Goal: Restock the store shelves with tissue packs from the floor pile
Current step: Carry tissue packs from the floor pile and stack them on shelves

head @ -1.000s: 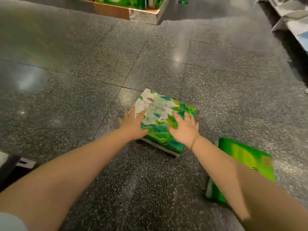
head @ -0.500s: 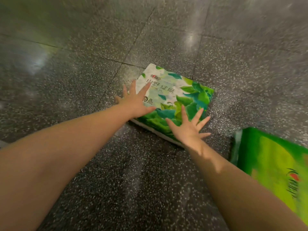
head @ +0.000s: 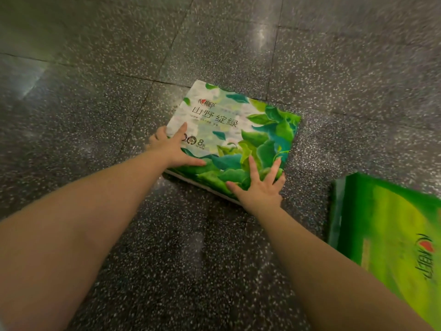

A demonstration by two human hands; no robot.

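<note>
Pickup step — I see left hand [head: 172,149] and right hand [head: 259,187], fingers spread flat on the leaf-printed green-white plastic tissue pack [head: 235,137]; next, grip its edges and lift.

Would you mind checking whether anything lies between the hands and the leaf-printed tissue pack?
Nothing visible does. The left hand and right hand already rest on the tissue pack; the second green pack lies apart, to the right.
</note>
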